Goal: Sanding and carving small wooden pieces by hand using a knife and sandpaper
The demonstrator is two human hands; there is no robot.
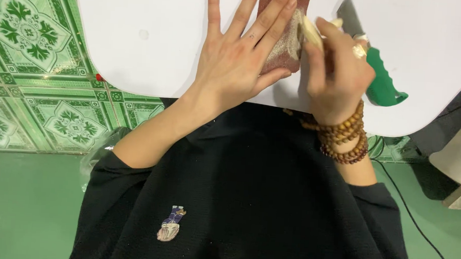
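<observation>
Pressing sandpaper (285, 40) flat on the white table (141, 35), my left hand (234, 61) lies open, fingers spread. My right hand (336, 72) grips a pale piece (312, 31) touching the sandpaper.

Even, fairly bright light is falling from above, and the white counter (141, 35) is glowing almost blown out, its surface losing all texture. Soft, faint shadows are sitting just under the left hand (234, 56) and the right hand (338, 72), with no hard edges. The black top (248, 199) is reading dark but is keeping its weave. The picture is staying mostly sharp; the fingertips at the top edge are showing slight softness. The green floor (21, 208) is looking dimmer and slightly hazy.
</observation>
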